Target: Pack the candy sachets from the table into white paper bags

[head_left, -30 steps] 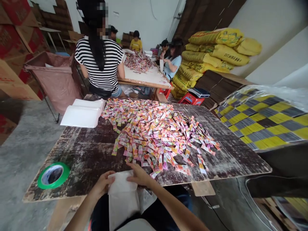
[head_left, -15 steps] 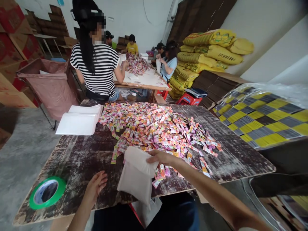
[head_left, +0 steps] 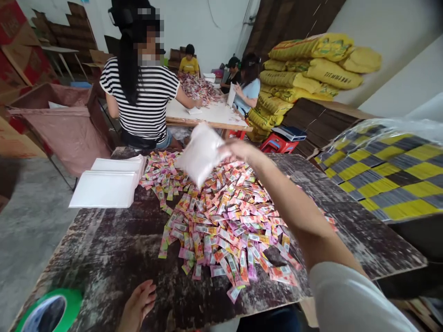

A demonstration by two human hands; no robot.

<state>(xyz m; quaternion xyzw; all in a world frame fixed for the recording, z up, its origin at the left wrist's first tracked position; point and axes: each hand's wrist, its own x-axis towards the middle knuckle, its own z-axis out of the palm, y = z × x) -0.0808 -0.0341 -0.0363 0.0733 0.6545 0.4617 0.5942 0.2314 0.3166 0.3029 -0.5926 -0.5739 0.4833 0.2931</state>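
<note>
though motion-blurred — white bag (head_left: 201, 153), fingers (head_left: 231, 148) indistinct

Worn wooden worktop (head_left: 114, 249), rough and blotchy, dark finish flaking to pale patches. Glossy printed plastic sachets (head_left: 221, 221) heaped on it. Thin white plastic bag (head_left: 200, 152), soft and matt. Smooth white bag stack (head_left: 104, 186). Shiny green tape roll (head_left: 51, 311).

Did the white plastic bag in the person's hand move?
Yes. The white plastic bag went from the near table edge up and away over the pile of colourful sachets.
</note>
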